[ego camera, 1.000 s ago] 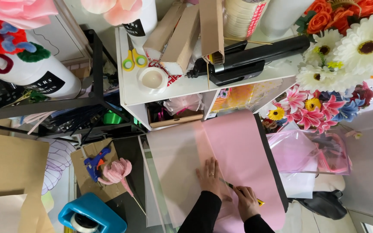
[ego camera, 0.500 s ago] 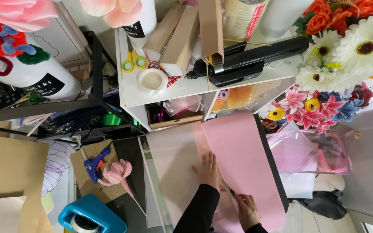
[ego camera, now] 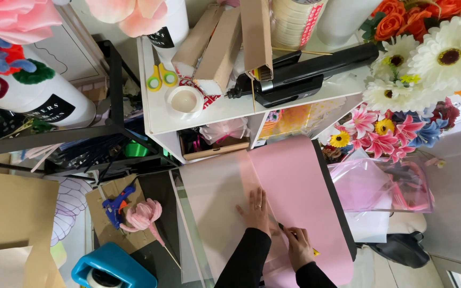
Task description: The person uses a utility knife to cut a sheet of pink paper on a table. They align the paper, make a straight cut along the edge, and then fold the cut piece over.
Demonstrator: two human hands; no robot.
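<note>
A long sheet of pink paper (ego camera: 294, 181) lies over a pale translucent sheet (ego camera: 209, 197) on the worktable. My left hand (ego camera: 256, 211) presses flat on the paper near its left edge, fingers spread, a ring on one finger. My right hand (ego camera: 297, 246) is closed around a small yellow-handled cutter (ego camera: 289, 234), its tip against the paper just right of my left hand. Both forearms wear black sleeves.
A white shelf (ego camera: 155, 114) behind holds yellow scissors (ego camera: 161, 78), a tape roll (ego camera: 185, 100), cardboard tubes (ego camera: 214, 45) and a black device (ego camera: 305, 74). Artificial flowers (ego camera: 422, 58) crowd the right. A blue glue gun (ego camera: 115, 204), a pink paper flower (ego camera: 142, 214) and a blue tape dispenser (ego camera: 110, 269) lie left.
Both hands have slid slightly toward me along the pink paper, the right hand drawing the cutter down the sheet. The paper and surroundings stay put.
</note>
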